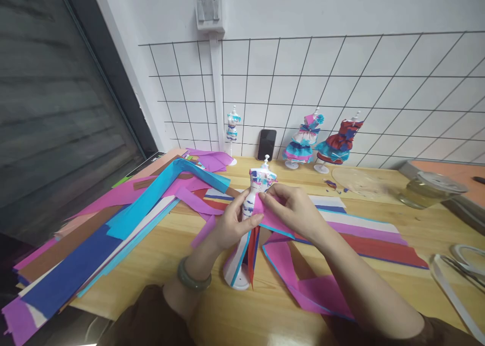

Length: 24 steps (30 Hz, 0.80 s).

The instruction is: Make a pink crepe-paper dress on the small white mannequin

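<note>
Tbl [132, 285], room nr front edge [98, 313], hands [233, 224] [290, 208] on pink strip [272, 220], mannequin [256, 185]

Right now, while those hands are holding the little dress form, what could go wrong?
The pink strip might slip out of place if the right hand loosens its pinch on it.

The small dress form looks tilted, so it could tip over if the left hand let go.

A long pink length with a blue edge passes below the right forearm, so the arm might catch or drag it.
</note>
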Each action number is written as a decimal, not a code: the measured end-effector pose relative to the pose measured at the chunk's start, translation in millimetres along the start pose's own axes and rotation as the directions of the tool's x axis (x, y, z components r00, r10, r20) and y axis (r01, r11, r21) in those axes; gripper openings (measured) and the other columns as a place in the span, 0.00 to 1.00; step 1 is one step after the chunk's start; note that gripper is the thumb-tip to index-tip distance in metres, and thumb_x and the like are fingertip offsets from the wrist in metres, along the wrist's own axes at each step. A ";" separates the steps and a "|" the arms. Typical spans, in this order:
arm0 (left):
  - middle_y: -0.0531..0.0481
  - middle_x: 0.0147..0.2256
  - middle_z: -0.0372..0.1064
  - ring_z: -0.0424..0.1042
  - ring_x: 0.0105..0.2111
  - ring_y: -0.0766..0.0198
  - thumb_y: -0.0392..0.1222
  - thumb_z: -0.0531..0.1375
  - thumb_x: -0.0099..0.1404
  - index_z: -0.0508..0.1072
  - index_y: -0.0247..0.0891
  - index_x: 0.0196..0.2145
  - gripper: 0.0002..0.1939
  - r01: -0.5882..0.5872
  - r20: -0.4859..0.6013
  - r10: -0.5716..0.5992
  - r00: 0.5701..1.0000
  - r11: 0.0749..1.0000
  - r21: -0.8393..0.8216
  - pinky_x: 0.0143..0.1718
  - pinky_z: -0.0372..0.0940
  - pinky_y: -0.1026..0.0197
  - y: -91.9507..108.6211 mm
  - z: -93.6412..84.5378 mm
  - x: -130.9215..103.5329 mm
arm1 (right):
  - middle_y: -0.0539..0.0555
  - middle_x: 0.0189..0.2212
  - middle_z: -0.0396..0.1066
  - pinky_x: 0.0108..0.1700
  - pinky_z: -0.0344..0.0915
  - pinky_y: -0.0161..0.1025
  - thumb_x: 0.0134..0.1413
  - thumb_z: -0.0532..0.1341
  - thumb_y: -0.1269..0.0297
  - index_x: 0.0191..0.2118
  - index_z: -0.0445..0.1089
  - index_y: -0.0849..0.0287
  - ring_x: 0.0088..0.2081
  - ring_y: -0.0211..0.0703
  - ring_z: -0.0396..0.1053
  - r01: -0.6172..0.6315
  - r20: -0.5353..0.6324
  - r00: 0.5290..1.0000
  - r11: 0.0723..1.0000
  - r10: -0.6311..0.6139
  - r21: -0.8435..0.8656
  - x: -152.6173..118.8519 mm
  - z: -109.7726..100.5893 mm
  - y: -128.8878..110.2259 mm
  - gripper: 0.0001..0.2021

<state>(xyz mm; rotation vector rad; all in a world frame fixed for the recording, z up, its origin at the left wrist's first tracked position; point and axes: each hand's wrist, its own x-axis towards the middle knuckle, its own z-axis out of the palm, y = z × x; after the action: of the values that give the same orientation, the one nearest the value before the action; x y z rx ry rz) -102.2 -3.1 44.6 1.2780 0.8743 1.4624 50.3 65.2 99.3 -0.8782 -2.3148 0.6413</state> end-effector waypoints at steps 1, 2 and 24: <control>0.42 0.57 0.61 0.59 0.57 0.51 0.40 0.63 0.58 0.57 0.37 0.60 0.34 -0.001 0.001 0.001 1.000 1.000 0.003 0.57 0.56 0.54 0.6 0.2 0.1 | 0.47 0.19 0.58 0.25 0.50 0.34 0.58 0.53 0.55 0.23 0.59 0.58 0.22 0.34 0.54 -0.004 -0.001 1.000 1.000 0.004 -0.002 -0.1 -0.2 0.0 0.17; 0.42 0.57 0.60 0.59 0.58 0.51 0.40 0.63 0.58 0.57 0.37 0.60 0.34 -0.001 -0.001 0.001 1.000 1.000 0.007 0.57 0.56 0.54 1.2 0.4 0.1 | 0.47 0.19 0.58 0.25 0.50 0.34 0.58 0.53 0.54 0.23 0.59 0.58 0.22 0.34 0.54 -0.006 -0.001 1.000 1.000 0.006 -0.002 -0.2 -0.3 0.0 0.17; 0.43 0.60 0.56 0.55 0.60 0.49 0.46 0.66 0.55 0.51 0.41 0.63 0.43 0.027 0.096 -0.034 0.995 0.997 0.078 0.57 0.56 0.54 11.4 0.8 9.3 | 0.45 0.17 0.49 0.20 0.42 0.32 0.54 0.55 0.48 0.20 0.57 0.60 0.21 0.31 0.46 -0.128 0.116 0.989 0.928 0.093 0.349 4.6 -12.0 7.9 0.21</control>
<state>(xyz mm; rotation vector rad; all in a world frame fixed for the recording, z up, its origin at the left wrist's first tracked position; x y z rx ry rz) -103.6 2.6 58.0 1.3749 0.8888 1.3426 58.7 76.5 104.7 -0.8223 -2.1439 1.1348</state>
